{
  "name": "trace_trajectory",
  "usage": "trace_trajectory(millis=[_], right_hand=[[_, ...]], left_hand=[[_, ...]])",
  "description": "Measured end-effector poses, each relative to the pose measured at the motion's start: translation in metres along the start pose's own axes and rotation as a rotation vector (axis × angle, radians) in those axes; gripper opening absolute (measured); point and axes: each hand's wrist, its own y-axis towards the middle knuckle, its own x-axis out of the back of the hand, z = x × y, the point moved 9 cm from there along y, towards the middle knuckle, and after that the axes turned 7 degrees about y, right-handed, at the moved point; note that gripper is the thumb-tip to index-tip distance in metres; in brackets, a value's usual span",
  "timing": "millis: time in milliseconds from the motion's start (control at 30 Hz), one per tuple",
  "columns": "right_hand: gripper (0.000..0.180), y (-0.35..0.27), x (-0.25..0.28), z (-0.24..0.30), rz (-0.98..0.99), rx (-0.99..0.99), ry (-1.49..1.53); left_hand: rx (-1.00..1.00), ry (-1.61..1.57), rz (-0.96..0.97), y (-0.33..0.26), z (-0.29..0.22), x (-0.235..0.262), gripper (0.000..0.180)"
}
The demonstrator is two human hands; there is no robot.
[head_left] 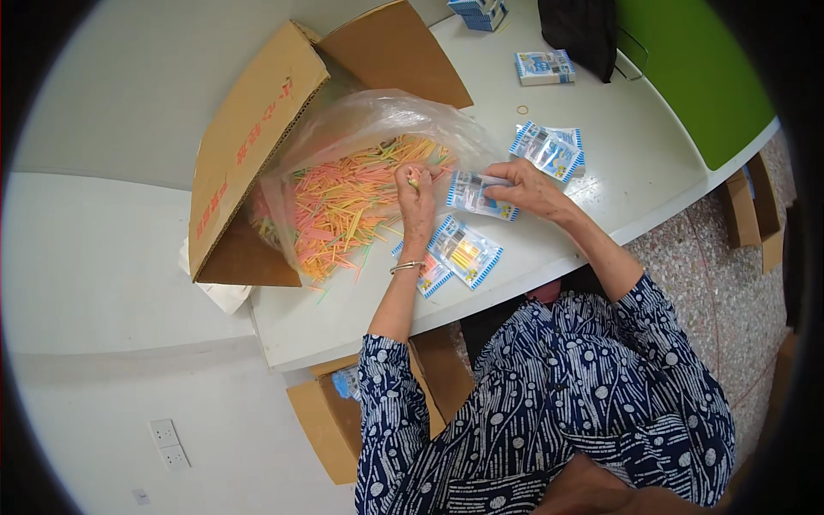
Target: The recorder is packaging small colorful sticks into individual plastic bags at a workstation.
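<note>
My left hand [416,202] is closed at the near right side of a heap of thin pink, orange, yellow and green sticks [348,193]. A few stick ends show between its fingers. My right hand [534,190] pinches a small clear packet [470,192] with blue-and-white striped ends, just right of the left hand. Whether the packet's mouth is open, I cannot tell. The heap lies in a clear plastic bag [378,112] spilling from a tipped cardboard box [249,163]. By my left wrist, a packet with yellow sticks [466,251] overlaps a packet with pink sticks [433,275].
Flat packets [548,150] are stacked beyond my right hand, near a rubber band [522,110]. Farther back are a bundle of packets [545,67], another stack [479,13] and a black bag [579,34]. An open carton [330,421] stands below the white table's [627,163] near edge.
</note>
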Motion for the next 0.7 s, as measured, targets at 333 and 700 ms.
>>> trace_trajectory(millis=[333, 700], right_hand=[[0.023, 0.002, -0.008, -0.007, -0.012, -0.071, 0.26], [0.028, 0.003, -0.017, -0.022, 0.027, -0.126, 0.378]], left_hand=[[0.215, -0.353, -0.033, 0.004, -0.041, 0.008, 0.018], [0.21, -0.685, -0.054, -0.007, -0.072, -0.001, 0.021]])
